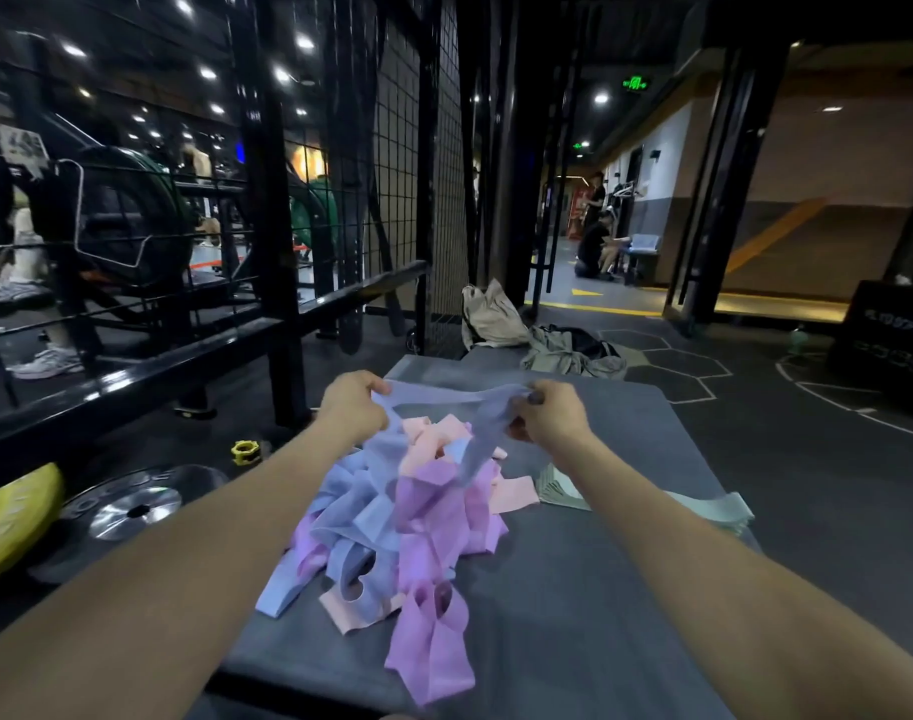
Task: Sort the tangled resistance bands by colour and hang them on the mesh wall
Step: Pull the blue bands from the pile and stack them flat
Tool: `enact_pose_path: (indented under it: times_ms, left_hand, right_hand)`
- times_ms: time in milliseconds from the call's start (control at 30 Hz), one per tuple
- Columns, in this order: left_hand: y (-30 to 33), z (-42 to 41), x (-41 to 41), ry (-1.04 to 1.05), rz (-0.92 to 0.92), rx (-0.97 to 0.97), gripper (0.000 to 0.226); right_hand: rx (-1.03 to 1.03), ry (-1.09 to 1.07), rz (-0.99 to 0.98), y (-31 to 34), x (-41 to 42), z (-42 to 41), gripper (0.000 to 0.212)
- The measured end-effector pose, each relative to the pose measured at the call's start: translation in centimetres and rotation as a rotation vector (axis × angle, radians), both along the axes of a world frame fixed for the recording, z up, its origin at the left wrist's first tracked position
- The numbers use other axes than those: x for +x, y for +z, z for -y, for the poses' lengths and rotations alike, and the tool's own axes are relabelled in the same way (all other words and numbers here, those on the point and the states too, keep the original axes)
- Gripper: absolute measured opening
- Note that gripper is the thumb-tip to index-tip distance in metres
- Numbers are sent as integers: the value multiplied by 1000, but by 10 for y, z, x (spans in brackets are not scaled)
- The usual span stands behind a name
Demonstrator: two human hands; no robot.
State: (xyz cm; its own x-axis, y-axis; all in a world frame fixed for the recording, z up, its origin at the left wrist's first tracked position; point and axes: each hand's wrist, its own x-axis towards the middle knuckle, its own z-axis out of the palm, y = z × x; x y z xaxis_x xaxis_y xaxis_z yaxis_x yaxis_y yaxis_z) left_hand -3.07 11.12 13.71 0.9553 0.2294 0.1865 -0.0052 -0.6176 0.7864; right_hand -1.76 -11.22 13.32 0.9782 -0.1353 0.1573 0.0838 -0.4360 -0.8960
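A tangled heap of resistance bands (392, 527) in blue, pink and purple lies on a grey padded box (589, 589). My left hand (353, 405) and my right hand (550, 415) each grip one end of a pale blue band (444, 400), stretched between them above the far end of the heap. Its lower loop still trails down into the pile. A folded stack of pale green bands (563, 493) rests to the right, partly hidden by my right forearm. The black mesh wall (402, 163) stands ahead on the left.
A yellow plate (7, 517), a steel-hubbed weight plate (132, 506) and a yellow collar (246, 452) lie on the floor to the left. A beige bag (491, 314) and crumpled clothes (568, 350) sit beyond the box. A black rack frame (272, 252) stands left; people are in the far corridor.
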Motion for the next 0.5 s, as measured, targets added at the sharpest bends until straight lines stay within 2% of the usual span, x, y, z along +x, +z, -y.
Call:
enact_pose_path:
  times_ms: [67, 100, 167, 233, 333, 433, 500]
  left_hand:
    - [-1, -2, -1, 42, 94, 472, 33]
    - [0, -1, -3, 32, 124, 628, 32]
    - [0, 2, -4, 32, 149, 754, 31]
    - [1, 4, -3, 52, 142, 714, 31]
    - [5, 6, 4, 27, 96, 494, 32]
    - [13, 10, 7, -64, 14, 330, 27]
    - [15, 14, 3, -121, -50, 259, 42]
  right_hand:
    - [-25, -65, 36, 3, -1, 8, 14]
    - [-27, -90, 56, 2, -1, 13, 13]
    - [-5, -128, 79, 2, -2, 19, 13]
    - [30, -132, 82, 0, -2, 24, 13]
    - [70, -154, 51, -1, 0, 27, 10]
    - [198, -191, 0, 0, 3, 32, 16]
    - [268, -196, -15, 2, 5, 33, 18]
